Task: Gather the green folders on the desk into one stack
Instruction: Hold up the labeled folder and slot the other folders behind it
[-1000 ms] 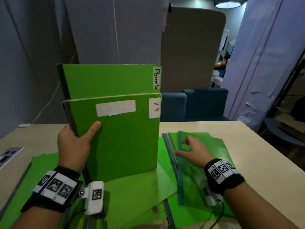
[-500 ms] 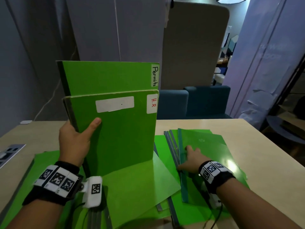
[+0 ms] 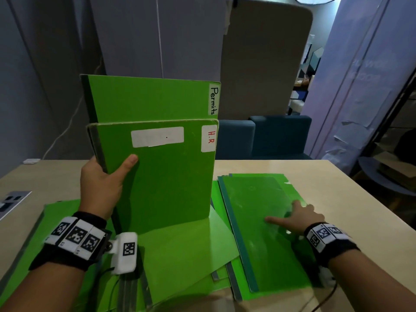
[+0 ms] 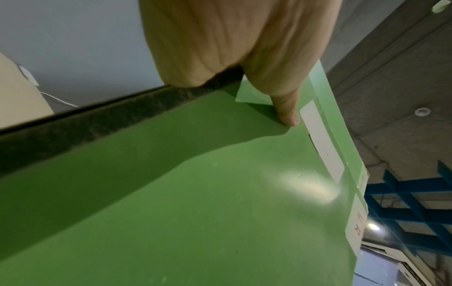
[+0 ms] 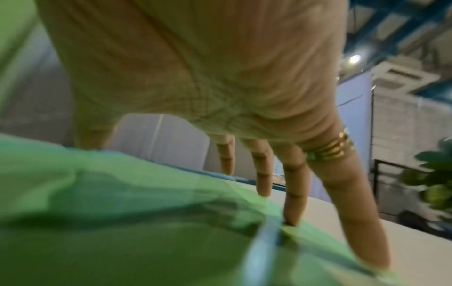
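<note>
Nearest the viewer, several thin green folders [image 3: 180,255] lie flat and fanned across the front of a pale wooden counter [image 3: 337,188], overlapping one another at loose angles. Some have grey spines showing at the lower edge.

On the right side, a glossy green plastic folder [image 3: 258,221] with a darker green spine rests on top of more folders. The right hand [image 3: 297,218] lies spread on its cover, fingers straight and flat, thumb pointing left. It holds nothing; its grip is wide, only pressing down. The right wrist view, though blurred, shows fingertips [image 5: 292,216] meeting the folder's far edge, one finger wearing a gold ring [image 5: 327,150].

On the left side, the left hand [image 3: 102,185] holds two stiff card folders upright, their lower edges standing on the flat ones. Its grip is wrapped around their spines, thumb across the front cover. The nearer one carries a white tab reading "H.R" [image 3: 162,174]; the taller one behind reads "Permits" [image 3: 148,97].

Beyond the counter are dark blue seats [image 3: 279,136] and grey partition panels [image 3: 265,57].

The step in hand appears to be collecting: part of the stack is held, the rest still scattered. The next move probably calls for sliding the plastic folder leftward toward the upright pair, squaring edges so nothing slips off the glossy covers.
</note>
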`<state>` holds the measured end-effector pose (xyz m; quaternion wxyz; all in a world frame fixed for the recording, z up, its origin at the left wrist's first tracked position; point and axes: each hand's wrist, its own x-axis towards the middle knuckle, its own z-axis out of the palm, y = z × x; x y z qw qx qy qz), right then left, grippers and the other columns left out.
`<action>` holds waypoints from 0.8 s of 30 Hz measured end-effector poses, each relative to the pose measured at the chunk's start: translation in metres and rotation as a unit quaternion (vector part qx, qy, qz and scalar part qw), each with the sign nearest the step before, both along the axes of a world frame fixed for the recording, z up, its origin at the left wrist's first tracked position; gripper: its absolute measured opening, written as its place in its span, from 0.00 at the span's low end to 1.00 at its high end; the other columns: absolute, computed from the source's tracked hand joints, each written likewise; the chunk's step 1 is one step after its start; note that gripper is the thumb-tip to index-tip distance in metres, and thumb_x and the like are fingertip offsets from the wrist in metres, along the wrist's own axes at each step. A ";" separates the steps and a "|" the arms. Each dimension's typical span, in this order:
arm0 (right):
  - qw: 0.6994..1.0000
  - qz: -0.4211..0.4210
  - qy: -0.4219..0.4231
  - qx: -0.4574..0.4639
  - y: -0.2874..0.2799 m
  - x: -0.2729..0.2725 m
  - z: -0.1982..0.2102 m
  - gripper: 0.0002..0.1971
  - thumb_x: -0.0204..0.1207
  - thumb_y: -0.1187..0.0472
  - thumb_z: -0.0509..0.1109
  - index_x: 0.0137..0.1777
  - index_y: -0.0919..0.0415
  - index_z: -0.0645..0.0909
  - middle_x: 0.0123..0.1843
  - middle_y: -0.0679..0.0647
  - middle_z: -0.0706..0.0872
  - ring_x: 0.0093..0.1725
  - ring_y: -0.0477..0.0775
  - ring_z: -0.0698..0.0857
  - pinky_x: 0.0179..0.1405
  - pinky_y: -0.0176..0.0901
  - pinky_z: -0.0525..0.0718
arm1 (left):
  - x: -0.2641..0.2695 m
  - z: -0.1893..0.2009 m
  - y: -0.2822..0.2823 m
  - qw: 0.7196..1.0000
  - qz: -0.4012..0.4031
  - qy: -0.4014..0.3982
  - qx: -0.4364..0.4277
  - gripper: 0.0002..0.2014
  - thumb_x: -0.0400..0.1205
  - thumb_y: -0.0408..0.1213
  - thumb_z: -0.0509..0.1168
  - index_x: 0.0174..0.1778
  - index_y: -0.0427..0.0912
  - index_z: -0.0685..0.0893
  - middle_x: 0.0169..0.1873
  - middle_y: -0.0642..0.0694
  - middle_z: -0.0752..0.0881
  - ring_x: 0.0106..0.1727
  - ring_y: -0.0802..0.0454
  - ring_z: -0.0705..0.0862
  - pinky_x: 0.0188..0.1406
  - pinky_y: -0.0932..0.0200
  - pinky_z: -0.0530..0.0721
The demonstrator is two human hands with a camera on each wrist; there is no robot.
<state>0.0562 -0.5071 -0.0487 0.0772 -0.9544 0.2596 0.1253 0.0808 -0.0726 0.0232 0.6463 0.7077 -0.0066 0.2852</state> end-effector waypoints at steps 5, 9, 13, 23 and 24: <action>0.999 -0.014 0.035 -0.025 -0.011 0.001 -0.005 0.74 0.27 0.08 0.60 0.73 0.56 0.72 0.69 0.60 0.81 0.65 0.60 0.84 0.64 0.55 0.86 | 0.000 -0.001 -0.002 1.000 0.004 0.001 0.009 0.20 0.80 0.43 0.75 0.67 0.42 0.86 0.54 0.50 0.91 0.55 0.54 0.90 0.56 0.50 0.88; 0.999 -0.020 0.034 0.012 -0.005 0.003 -0.001 0.60 0.47 0.17 0.77 0.71 0.61 0.72 0.63 0.57 0.85 0.57 0.56 0.86 0.52 0.45 0.87 | 0.000 -0.001 -0.002 1.000 0.002 0.001 0.007 0.20 0.80 0.43 0.75 0.67 0.43 0.86 0.55 0.49 0.91 0.56 0.52 0.90 0.57 0.47 0.88; 0.998 -0.014 0.012 0.058 -0.007 0.004 0.011 0.33 0.60 0.31 0.85 0.43 0.58 0.75 0.40 0.51 0.83 0.42 0.53 0.85 0.26 0.39 0.75 | -0.001 0.000 -0.002 1.000 -0.008 -0.002 0.000 0.18 0.80 0.41 0.75 0.66 0.45 0.86 0.51 0.55 0.90 0.53 0.56 0.90 0.57 0.49 0.87; 0.726 -0.051 -0.401 0.556 -0.017 0.002 0.088 0.08 0.84 0.75 0.65 0.52 0.68 0.85 0.33 0.59 0.91 0.24 0.51 0.87 0.23 0.36 0.84 | -0.013 0.005 0.002 0.997 -0.064 -0.016 -0.046 0.22 0.72 0.42 0.75 0.62 0.44 0.87 0.43 0.60 0.94 0.45 0.60 0.94 0.40 0.64 0.92; 0.711 -0.029 -0.450 0.540 -0.018 0.005 0.103 0.10 0.84 0.75 0.65 0.51 0.64 0.86 0.35 0.54 0.93 0.29 0.50 0.90 0.28 0.39 0.87 | -0.014 0.005 0.001 0.997 -0.064 -0.018 -0.048 0.22 0.72 0.42 0.75 0.63 0.44 0.87 0.44 0.60 0.94 0.45 0.60 0.93 0.40 0.64 0.92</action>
